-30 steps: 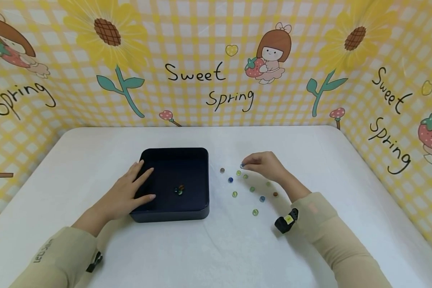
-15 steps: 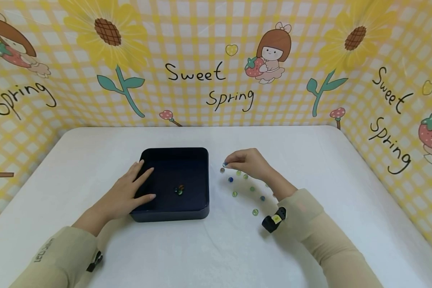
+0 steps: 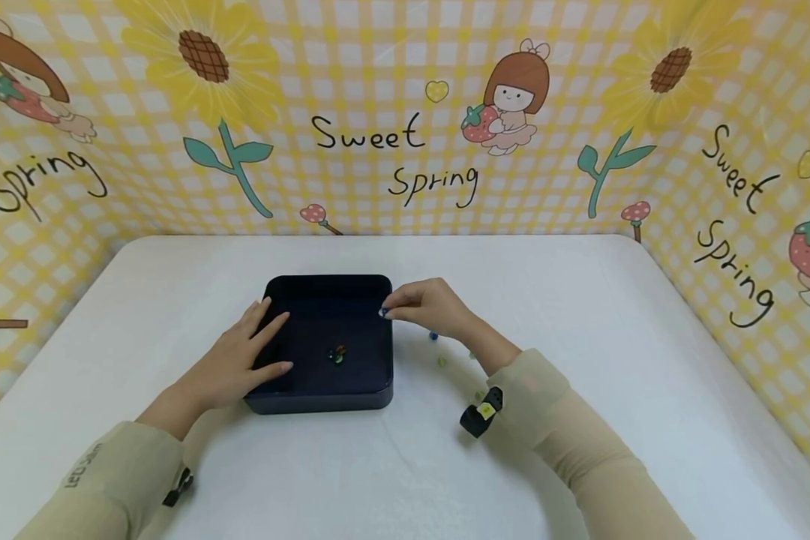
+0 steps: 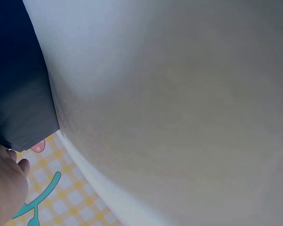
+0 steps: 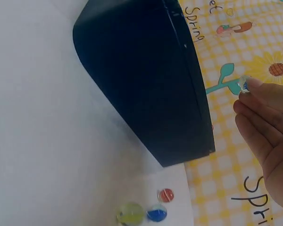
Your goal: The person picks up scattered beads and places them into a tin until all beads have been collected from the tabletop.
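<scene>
A dark navy square box [image 3: 319, 402] stands on the white table. My left hand [image 3: 226, 360] rests on its left side, fingers spread over the rim; the left wrist view catches part of that hand [image 4: 7, 183] beside the box wall. Between thumb and fingertips, my right hand [image 3: 432, 306] pinches a clear marble with blue inside [image 5: 245, 84], right at the box's right rim. Several marbles [image 3: 337, 355] lie together on the box floor. To the right of the box, a blue marble [image 3: 433, 336] and a green one [image 3: 442, 362] show below my right hand.
In the right wrist view, a red marble [image 5: 166, 195], a blue marble and a yellow-green marble [image 5: 131, 214] lie on the table near the box. My right forearm hides other marbles. A yellow checked cloth [image 3: 378, 67] with printed flowers walls the table's back and sides.
My right hand has carried the pinched marble leftward from among the loose marbles to the box's right rim. My left hand has stayed on the box.
</scene>
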Action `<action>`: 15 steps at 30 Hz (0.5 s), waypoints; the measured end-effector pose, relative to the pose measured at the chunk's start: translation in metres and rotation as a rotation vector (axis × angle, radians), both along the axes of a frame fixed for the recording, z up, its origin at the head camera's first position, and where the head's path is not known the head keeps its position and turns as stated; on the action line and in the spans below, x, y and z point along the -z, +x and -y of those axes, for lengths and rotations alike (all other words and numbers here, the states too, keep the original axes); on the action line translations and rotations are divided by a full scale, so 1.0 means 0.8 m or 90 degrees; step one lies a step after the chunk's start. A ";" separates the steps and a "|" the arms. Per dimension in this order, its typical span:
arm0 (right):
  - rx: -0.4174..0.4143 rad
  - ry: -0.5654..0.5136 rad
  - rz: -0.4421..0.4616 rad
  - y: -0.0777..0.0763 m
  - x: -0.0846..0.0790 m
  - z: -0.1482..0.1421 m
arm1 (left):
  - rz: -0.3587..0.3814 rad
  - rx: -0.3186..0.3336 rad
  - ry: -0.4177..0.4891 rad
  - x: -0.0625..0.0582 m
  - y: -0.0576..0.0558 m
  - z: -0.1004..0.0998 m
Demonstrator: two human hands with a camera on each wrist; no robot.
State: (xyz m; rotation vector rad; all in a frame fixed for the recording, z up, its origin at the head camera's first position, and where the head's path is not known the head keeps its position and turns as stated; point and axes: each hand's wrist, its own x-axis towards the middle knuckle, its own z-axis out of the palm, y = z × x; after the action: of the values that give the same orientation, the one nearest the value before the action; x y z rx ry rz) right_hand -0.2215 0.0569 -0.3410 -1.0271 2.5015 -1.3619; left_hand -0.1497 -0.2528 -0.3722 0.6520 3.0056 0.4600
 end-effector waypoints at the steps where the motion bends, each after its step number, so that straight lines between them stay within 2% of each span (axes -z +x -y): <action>1: -0.005 0.001 -0.004 0.000 0.000 0.003 | -0.001 0.001 0.000 0.000 0.000 0.000; 8: -0.035 0.005 -0.003 -0.003 0.007 0.021 | -0.002 0.000 0.000 -0.001 -0.001 0.000; 15: -0.063 0.045 -0.019 -0.007 0.010 0.037 | 0.001 0.000 0.001 -0.003 0.001 -0.002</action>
State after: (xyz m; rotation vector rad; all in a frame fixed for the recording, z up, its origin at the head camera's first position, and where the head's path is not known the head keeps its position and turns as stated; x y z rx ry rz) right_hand -0.2272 0.0271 -0.3489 -1.1488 2.4641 -1.2297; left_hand -0.1490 -0.2512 -0.3698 0.6518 3.0031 0.4633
